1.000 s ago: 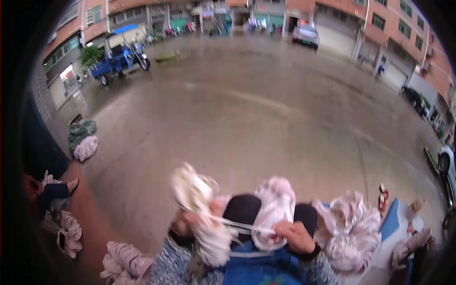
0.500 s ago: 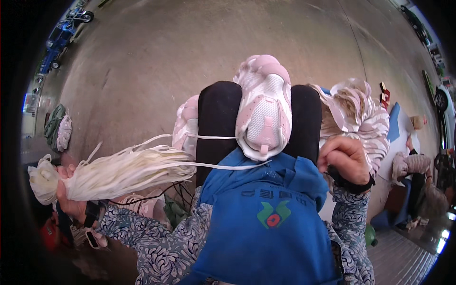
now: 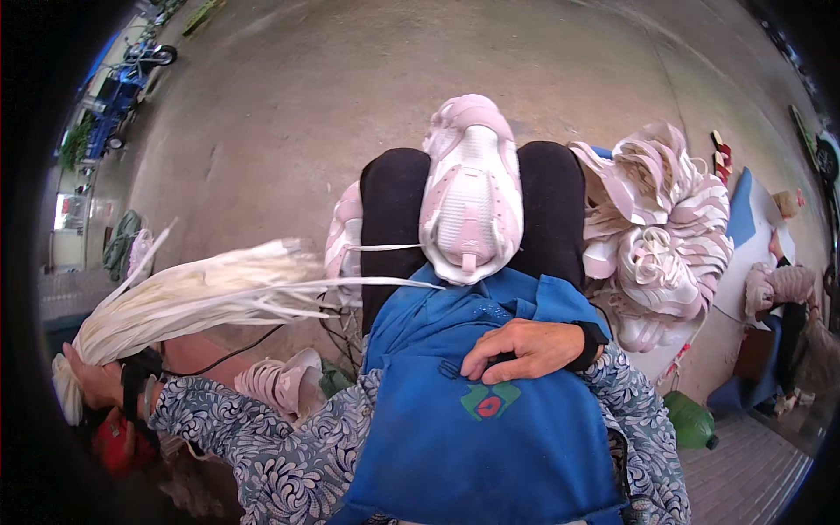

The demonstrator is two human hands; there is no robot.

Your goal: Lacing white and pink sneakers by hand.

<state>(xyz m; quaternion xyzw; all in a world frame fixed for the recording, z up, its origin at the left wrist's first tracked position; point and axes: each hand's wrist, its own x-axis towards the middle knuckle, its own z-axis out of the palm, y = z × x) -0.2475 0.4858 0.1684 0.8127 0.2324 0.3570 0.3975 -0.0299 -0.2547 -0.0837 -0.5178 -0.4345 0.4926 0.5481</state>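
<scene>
My left hand [image 3: 94, 378] is closed round a thick bundle of white shoelaces [image 3: 206, 284], which fans out to the right. A loose lace reaches over to the blue apron [image 3: 490, 455] on my lap. Between my black-clad knees sits a pink and white sneaker [image 3: 471, 197], its heel end towards me. Part of another pink and white shoe [image 3: 344, 241] shows left of my left knee, partly hidden. On the apron rests my right hand [image 3: 523, 350], palm down, fingers loosely bent and slightly apart, holding nothing.
Pink and white shoe uppers [image 3: 669, 236] are heaped beside my right knee. Another upper [image 3: 278, 381] lies by my left forearm, near dark cords [image 3: 232, 352]. A green bag [image 3: 689, 420] is at the lower right. Far off at upper left stands a blue three-wheeled vehicle [image 3: 118, 96].
My right hand has moved from beside my right knee leftward and down onto the apron. The left hand has shifted lower and left, and the lace bundle swings upward, its ends blurred.
</scene>
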